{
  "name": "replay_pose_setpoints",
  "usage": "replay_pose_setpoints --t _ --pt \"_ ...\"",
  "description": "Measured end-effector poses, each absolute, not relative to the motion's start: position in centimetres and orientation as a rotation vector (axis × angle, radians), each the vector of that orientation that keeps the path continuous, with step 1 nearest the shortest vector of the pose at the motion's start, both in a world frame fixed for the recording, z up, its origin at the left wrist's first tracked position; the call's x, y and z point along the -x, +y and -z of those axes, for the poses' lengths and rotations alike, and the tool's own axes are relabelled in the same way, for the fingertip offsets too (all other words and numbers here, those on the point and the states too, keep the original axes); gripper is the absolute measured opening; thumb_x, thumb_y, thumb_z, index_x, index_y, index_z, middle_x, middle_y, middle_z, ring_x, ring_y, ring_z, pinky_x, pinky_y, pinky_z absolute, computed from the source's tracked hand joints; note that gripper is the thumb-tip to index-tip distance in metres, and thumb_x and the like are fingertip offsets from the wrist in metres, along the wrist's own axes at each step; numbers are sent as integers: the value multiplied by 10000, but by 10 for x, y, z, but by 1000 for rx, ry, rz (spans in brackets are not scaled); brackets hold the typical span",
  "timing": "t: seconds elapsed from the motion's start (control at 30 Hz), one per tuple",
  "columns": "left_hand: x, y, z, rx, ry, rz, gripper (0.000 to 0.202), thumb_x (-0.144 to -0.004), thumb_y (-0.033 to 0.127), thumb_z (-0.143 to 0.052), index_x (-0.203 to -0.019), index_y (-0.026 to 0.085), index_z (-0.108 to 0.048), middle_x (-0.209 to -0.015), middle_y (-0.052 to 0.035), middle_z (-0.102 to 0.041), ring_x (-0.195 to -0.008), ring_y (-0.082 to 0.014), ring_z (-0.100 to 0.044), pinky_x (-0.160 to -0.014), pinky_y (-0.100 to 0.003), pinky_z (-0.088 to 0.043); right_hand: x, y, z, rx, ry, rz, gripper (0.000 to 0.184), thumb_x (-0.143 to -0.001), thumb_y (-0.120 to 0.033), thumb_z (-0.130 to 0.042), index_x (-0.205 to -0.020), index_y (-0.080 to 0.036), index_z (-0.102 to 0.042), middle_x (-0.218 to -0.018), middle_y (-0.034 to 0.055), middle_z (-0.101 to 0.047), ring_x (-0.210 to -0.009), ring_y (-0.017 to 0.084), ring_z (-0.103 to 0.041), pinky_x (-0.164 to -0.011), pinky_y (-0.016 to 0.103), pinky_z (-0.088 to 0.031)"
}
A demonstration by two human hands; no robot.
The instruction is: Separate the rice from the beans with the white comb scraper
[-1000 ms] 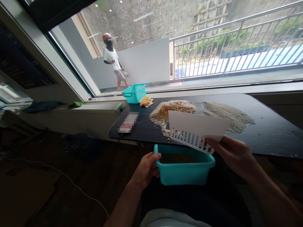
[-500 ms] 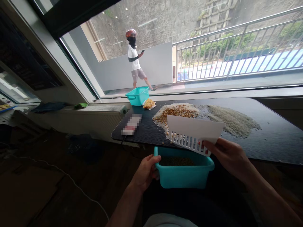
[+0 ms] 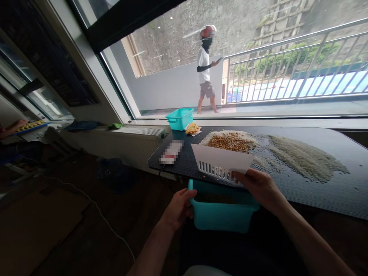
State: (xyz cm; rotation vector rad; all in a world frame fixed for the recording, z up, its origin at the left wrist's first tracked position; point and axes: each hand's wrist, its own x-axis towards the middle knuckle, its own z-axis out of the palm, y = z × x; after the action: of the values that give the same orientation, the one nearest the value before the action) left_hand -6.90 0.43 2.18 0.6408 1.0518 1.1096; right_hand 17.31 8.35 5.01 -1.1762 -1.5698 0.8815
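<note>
My left hand (image 3: 179, 205) is closed on the left rim of a teal plastic bin (image 3: 221, 218), just below the table's front edge. Small dark grains (image 3: 214, 198) lie in the bin. In my right hand (image 3: 260, 188) is a white slotted scoop (image 3: 221, 157), pinched at its right end and tilted above the bin's far side. Beyond the scoop, a pile of orange-brown beans (image 3: 230, 142) lies on white grains, partly hidden by it. A wide heap of pale, rice-like grains (image 3: 307, 157) spreads to the right on the dark table (image 3: 324, 199).
A second teal bin (image 3: 180, 119) stands at the table's back left, beside a yellowish crumpled item (image 3: 193, 128). A blurred-out flat object (image 3: 171, 152) with a cable lies in front. Behind are a radiator (image 3: 143, 138) and window; outside, a person (image 3: 204, 69) walks, phone-like object in hand.
The view has swung left, so the table appears further right. The scoop in my right hand has moved left across the bin. My left hand keeps its hold. The person outside has walked right.
</note>
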Motion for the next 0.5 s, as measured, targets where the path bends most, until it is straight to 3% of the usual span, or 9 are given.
replay_pose_setpoints --t 0.23,0.5 --pt "85 1 -21 -666 1027 -1120 554 -614 523 -872 -551 210 -420 -420 99 -379 -364 -42 -322 -387 -200 -294 -186 62 -44 1156 -1574 -1034 504 -660 -644 -781 -915 -214 -849 -823 72 -807 -721 259 -732 -669 342 -621" --pt "51 6 -20 -648 998 -1072 579 -534 552 -885 -549 223 -408 -406 112 -344 -338 -46 -294 -352 -211 -265 -213 48 -44 1288 -1422 -965 369 -643 -547 -807 -870 -258 -847 -798 34 -813 -714 261 -757 -641 296 -629"
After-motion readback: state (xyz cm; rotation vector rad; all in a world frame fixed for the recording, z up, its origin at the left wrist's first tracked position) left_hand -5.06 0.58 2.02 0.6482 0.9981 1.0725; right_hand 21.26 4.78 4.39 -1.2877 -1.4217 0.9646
